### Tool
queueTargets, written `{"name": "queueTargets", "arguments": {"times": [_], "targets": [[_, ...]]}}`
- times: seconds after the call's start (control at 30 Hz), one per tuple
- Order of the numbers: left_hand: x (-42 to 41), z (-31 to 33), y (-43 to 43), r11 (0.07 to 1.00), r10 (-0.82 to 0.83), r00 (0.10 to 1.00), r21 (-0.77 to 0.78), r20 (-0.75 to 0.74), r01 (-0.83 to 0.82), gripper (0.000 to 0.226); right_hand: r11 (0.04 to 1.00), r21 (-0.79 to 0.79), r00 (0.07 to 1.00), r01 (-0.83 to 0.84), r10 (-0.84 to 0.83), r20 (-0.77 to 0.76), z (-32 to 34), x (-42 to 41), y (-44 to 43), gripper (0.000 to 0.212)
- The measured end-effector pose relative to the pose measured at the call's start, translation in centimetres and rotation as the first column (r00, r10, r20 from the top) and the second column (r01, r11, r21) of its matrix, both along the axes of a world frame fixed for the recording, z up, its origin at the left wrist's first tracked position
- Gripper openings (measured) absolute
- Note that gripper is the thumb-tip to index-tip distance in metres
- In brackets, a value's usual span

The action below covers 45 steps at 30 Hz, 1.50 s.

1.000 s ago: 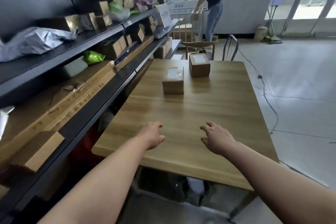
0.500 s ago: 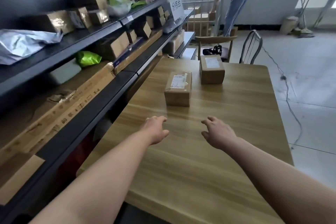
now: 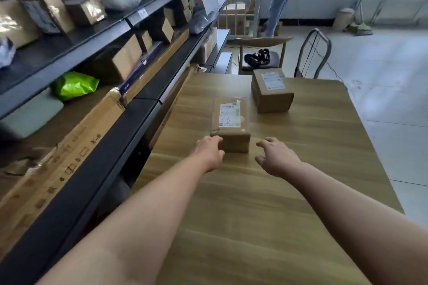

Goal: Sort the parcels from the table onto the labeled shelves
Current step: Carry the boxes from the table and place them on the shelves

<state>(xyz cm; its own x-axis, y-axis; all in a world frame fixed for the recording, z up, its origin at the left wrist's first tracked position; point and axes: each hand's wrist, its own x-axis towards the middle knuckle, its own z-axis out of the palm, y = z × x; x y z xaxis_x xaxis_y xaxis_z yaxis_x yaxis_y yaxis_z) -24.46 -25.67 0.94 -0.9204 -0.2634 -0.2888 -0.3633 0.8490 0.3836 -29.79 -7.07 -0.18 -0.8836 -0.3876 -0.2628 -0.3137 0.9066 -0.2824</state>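
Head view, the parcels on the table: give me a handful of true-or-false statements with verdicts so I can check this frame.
1. Two cardboard parcels lie on the table. True.
2. The label on the nearer parcel carries a handwritten 1-6. True.
3. The parcels are stacked. False: the farther parcel sits apart, beyond the nearer parcel.
4. The right hand grips the farther parcel. False: it hovers open beside the nearer parcel, holding nothing.
5. The left hand is at the nearer parcel's near left corner. True.
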Motion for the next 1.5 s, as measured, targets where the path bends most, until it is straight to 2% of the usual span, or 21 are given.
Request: {"name": "queueTargets", "arguments": {"times": [0.27, 0.37, 0.57, 0.7, 0.9, 1.13, 1.5], "targets": [[-10.0, -3.6, -4.1, 0.99, 0.019, 1.0, 0.138, -0.023, -0.015, 0.052, 0.988, -0.071, 0.989, 0.138, -0.134, 0.063, -3.2, -7.0, -6.7, 0.051], [-12.5, -5.5, -4.3, 0.986, 0.031, 0.999, 0.165, -0.011, -0.028, 0.053, 0.953, -0.182, 0.969, 0.242, -0.226, 0.105, -4.9, -8.6, -8.0, 0.053], [-13.4, -8.2, -5.0, 0.965, 0.074, 0.997, 0.252, -0.02, -0.067, 0.065, 0.842, -0.353, 0.913, 0.408, -0.371, 0.169, -7.4, -9.0, -8.2, 0.052], [-13.3, -8.2, -4.9, 0.952, 0.116, 0.993, 0.289, -0.036, -0.101, 0.067, 0.823, -0.34, 0.89, 0.454, -0.401, 0.218, -6.7, -9.0, -7.8, 0.051], [-9.2, -8.1, -3.0, 0.936, 0.169, 0.986, 0.316, -0.004, -0.159, 0.072, 0.868, -0.287, 0.91, 0.405, -0.355, 0.213, -6.3, -6.1, -5.6, 0.049], [-0.3, -7.8, 2.1, 0.916, 0.262, 0.965, 0.312, 0.015, -0.253, 0.071, 0.935, -0.253, 0.958, 0.248, -0.197, 0.208, -6.1, 0.5, -0.5, 0.05], [14.5, -7.6, 13.0, 0.886, 0.354, 0.934, 0.309, 0.035, -0.347, 0.072, 0.967, -0.253, 0.982, 0.027, 0.021, 0.186, -5.3, 12.6, 10.5, 0.053]]}}
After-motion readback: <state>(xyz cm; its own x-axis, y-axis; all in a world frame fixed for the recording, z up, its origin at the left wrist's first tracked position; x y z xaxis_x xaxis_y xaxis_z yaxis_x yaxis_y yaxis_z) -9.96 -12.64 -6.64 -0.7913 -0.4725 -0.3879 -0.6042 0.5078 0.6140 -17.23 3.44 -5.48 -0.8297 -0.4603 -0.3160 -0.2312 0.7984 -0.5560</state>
